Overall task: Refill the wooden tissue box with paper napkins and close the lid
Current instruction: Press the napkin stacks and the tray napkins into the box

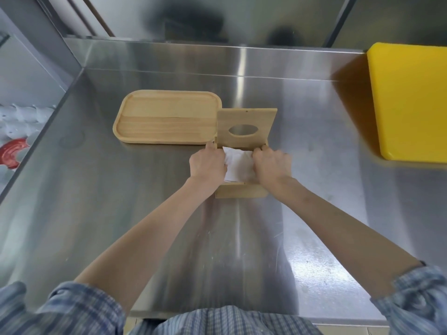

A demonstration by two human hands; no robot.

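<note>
The wooden tissue box [242, 191] stands in the middle of the steel counter with its lid [246, 125] swung up and back; the lid has an oval hole. White paper napkins [238, 163] lie inside the box. My left hand [208, 164] presses on the left side of the napkin stack, fingers curled over it at the box's left wall. My right hand [272, 165] presses on the right side of the same stack at the right wall. Both hands cover the side walls of the box.
An empty wooden tray [167, 117] lies just left of and behind the box, touching the lid's edge. A thick yellow cutting board [408, 100] lies at the right. The steel counter [314, 141] ends in a raised back wall and a left edge, beyond which lie white and red items [14, 153].
</note>
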